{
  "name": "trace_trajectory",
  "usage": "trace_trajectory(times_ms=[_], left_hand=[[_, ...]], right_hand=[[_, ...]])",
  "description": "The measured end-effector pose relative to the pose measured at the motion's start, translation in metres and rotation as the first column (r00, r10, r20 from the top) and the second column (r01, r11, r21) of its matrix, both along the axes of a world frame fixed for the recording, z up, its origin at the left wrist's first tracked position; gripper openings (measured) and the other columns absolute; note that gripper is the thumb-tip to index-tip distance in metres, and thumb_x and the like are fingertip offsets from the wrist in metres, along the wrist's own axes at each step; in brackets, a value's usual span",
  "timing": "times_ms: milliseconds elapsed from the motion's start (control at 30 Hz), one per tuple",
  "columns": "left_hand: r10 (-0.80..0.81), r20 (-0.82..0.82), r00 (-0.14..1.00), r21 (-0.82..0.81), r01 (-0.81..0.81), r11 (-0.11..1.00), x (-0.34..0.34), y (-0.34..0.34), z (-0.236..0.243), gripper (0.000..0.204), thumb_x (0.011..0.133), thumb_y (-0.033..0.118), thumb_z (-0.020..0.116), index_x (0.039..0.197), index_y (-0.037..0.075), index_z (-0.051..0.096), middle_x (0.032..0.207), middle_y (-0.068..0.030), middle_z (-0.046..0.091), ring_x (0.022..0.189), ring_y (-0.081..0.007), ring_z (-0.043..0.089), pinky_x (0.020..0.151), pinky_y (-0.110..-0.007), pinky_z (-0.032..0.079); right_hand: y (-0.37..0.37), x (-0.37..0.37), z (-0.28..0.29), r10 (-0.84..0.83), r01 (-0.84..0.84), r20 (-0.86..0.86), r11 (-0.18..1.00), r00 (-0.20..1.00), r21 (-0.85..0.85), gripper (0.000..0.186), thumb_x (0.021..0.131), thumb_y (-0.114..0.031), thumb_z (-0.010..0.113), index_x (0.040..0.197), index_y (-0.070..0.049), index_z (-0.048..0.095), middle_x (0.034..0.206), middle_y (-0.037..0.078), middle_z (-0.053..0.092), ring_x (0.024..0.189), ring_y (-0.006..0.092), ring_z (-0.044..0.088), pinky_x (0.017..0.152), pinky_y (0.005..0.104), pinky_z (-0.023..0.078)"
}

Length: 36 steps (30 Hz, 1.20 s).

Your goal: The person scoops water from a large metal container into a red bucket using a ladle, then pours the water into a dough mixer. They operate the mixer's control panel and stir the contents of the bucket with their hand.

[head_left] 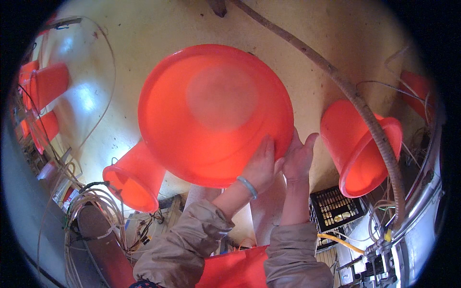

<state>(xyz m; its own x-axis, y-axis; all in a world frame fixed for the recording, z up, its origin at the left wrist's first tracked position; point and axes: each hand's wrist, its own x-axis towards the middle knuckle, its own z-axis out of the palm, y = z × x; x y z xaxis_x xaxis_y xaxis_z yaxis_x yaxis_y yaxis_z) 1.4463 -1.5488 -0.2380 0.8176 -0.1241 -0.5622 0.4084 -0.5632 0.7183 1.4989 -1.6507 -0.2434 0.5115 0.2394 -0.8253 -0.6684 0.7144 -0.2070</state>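
Observation:
A large orange-red plastic bucket [192, 144] stands in front of me with its round mouth toward me and a paler disc of a bottom inside. My left hand [261, 168], with a pale bracelet at the wrist, reaches over the lower right rim. Its fingers lie stretched out along the inner wall. Just right of it, my right hand [298, 161] is against the outside of the same rim, palm turned toward me and thumb spread away. The wall hides some of its fingertips. The two hands meet near the rim.
Orange-red buckets lie tipped at lower left [137, 177] and right [360, 149], with several more at far left [50, 86]. A thick ribbed hose [336, 77] arches across the right. Coiled cables [96, 206], a black crate [336, 206] and machine parts [384, 264] flank me.

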Motion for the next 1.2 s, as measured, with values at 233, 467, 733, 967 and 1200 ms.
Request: trace_trajectory(times_ms=[233, 467, 733, 967, 1200], left_hand=[[0.126, -0.010, 0.992, 0.465, -0.107, 0.879, 0.097, -0.029, -0.035, 0.056, 0.091, 0.037, 0.037, 0.123, -0.009, 0.035, 0.123, -0.0321, 0.041, 0.116, -0.0408, 0.040, 0.094, -0.046, 0.033], [0.026, -0.116, 0.993, 0.009, -0.025, 1.000, 0.026, 0.022, -0.047, 0.048, 0.090, 0.033, 0.038, 0.119, -0.005, 0.040, 0.119, -0.0284, 0.045, 0.112, -0.0380, 0.044, 0.092, -0.045, 0.036], [-0.136, -0.279, 0.951, 0.532, 0.271, 0.802, 0.018, 0.184, -0.205, 0.040, 0.089, 0.029, 0.039, 0.114, -0.001, 0.046, 0.114, -0.0241, 0.049, 0.107, -0.0346, 0.048, 0.090, -0.043, 0.038], [-0.011, -0.227, 0.974, 0.541, 0.135, 0.830, 0.051, 0.147, -0.285, 0.034, 0.088, 0.026, 0.040, 0.110, 0.003, 0.051, 0.110, -0.0203, 0.053, 0.103, -0.0317, 0.051, 0.088, -0.042, 0.041], [-0.305, -0.308, 0.901, 0.505, 0.427, 0.750, -0.010, 0.099, -0.228, 0.029, 0.087, 0.022, 0.041, 0.105, 0.006, 0.057, 0.106, -0.0165, 0.057, 0.099, -0.0289, 0.055, 0.086, -0.040, 0.043]], right_hand=[[0.020, -0.003, 0.022, -0.201, 0.203, -0.034, 0.976, 0.979, 0.074, 0.072, 0.087, -0.062, 0.027, 0.130, -0.005, 0.037, 0.127, 0.010, 0.047, 0.114, 0.0245, 0.047, 0.098, 0.0386, 0.036], [0.034, -0.002, 0.017, 0.199, -0.112, 0.168, 0.899, 0.965, -0.422, 0.038, 0.090, -0.024, 0.052, 0.120, -0.001, 0.048, 0.116, 0.011, 0.054, 0.105, 0.0207, 0.052, 0.092, 0.0337, 0.042], [0.043, -0.003, 0.009, 0.173, -0.099, 0.064, 0.788, 0.983, -0.608, 0.032, 0.088, -0.014, 0.053, 0.117, -0.001, 0.050, 0.110, 0.008, 0.056, 0.098, 0.0150, 0.052, 0.087, 0.0291, 0.042], [0.049, -0.006, 0.002, 0.192, -0.148, -0.014, 0.704, 0.981, -0.695, 0.036, 0.078, -0.002, 0.060, 0.113, 0.000, 0.052, 0.104, 0.011, 0.059, 0.091, 0.0192, 0.057, 0.082, 0.0301, 0.046], [0.052, 0.000, 0.009, 0.274, -0.231, -0.055, 0.666, 0.960, -0.709, 0.035, 0.078, -0.006, 0.061, 0.111, 0.000, 0.052, 0.106, 0.008, 0.058, 0.095, 0.0172, 0.054, 0.084, 0.0298, 0.043]])
